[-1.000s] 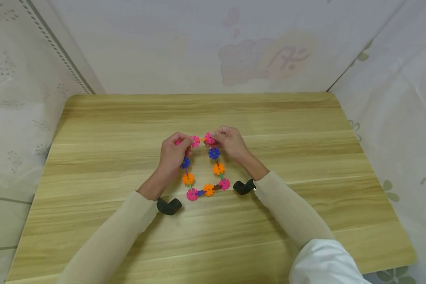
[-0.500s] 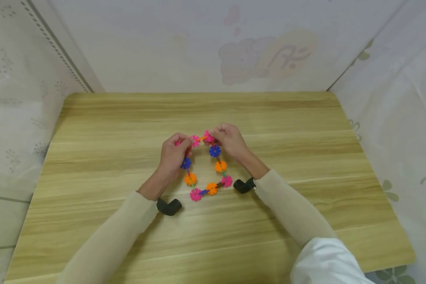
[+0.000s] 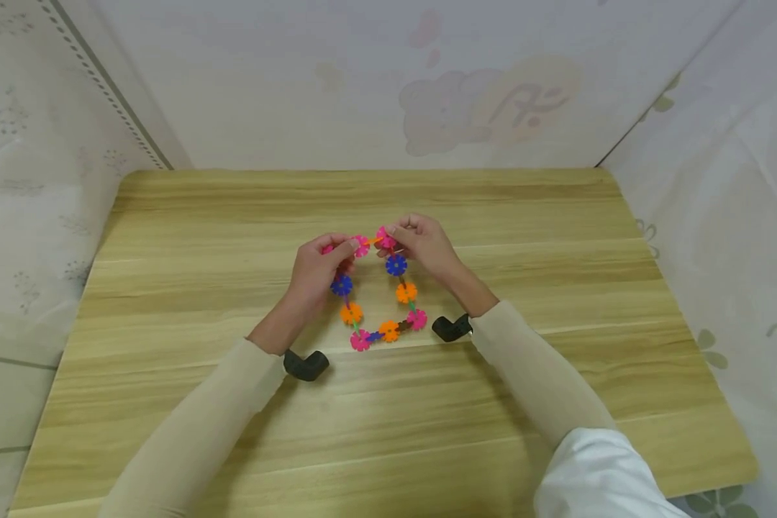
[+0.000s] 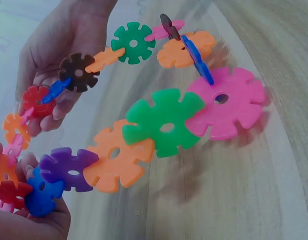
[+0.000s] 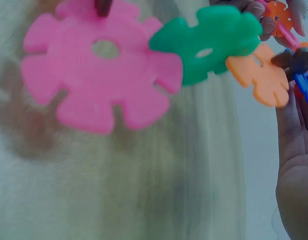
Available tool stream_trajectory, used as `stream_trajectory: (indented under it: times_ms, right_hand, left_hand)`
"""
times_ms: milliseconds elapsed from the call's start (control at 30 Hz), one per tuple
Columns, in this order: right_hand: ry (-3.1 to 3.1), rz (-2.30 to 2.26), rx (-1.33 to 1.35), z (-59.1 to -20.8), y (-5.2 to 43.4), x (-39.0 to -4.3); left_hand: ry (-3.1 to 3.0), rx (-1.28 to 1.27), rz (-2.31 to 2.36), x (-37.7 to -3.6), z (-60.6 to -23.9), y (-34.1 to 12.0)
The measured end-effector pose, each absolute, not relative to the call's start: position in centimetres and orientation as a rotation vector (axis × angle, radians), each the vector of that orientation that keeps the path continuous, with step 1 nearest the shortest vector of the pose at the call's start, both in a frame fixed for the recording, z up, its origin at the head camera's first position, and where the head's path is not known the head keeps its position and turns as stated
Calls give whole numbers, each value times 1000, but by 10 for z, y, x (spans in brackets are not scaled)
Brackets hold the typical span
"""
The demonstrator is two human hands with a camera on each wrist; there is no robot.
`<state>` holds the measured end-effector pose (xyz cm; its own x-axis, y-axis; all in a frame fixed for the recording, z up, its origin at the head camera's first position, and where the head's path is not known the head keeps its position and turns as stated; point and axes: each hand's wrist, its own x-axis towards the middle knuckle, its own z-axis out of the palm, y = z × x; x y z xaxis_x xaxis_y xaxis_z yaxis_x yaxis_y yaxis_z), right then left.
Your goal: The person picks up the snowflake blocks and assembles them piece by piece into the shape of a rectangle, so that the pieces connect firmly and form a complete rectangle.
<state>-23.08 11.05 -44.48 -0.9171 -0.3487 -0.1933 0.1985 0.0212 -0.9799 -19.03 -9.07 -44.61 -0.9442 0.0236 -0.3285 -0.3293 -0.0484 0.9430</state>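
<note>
One loop of snowflake discs [image 3: 377, 291] is held above the table [image 3: 557, 237], its top pinched by two hands: left hand [image 3: 317, 270] and right hand [image 3: 427, 248], fingers curled around discs.

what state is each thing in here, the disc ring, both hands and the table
closed ring of colourful plastic snowflake discs: linked in a loop, top end held up, bottom end by the table.
left hand: fingers curled, pinching the ring's top left.
right hand: fingers curled, pinching the ring's top right.
light wooden table: flat, beneath the ring and both forearms.
</note>
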Motion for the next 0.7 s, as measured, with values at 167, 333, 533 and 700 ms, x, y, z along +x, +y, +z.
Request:
stream_trajectory:
  times_ms: [167, 333, 533, 700]
  right_hand:
    - [1927, -1945, -121, -446, 111, -228]
    - [1946, -1953, -71, -451, 115, -229]
    - [1983, -1928, -50, -454, 121, -232]
    - [2040, -1906, -33, -456, 126, -237]
  left_hand:
    - [1976, -330, 2061, -191, -446, -92]
    - [1990, -289, 2000, -196, -447, -95]
    - [1937, -248, 2009, -203, -451, -102]
    - [1908, -237, 2028, -206, -451, -101]
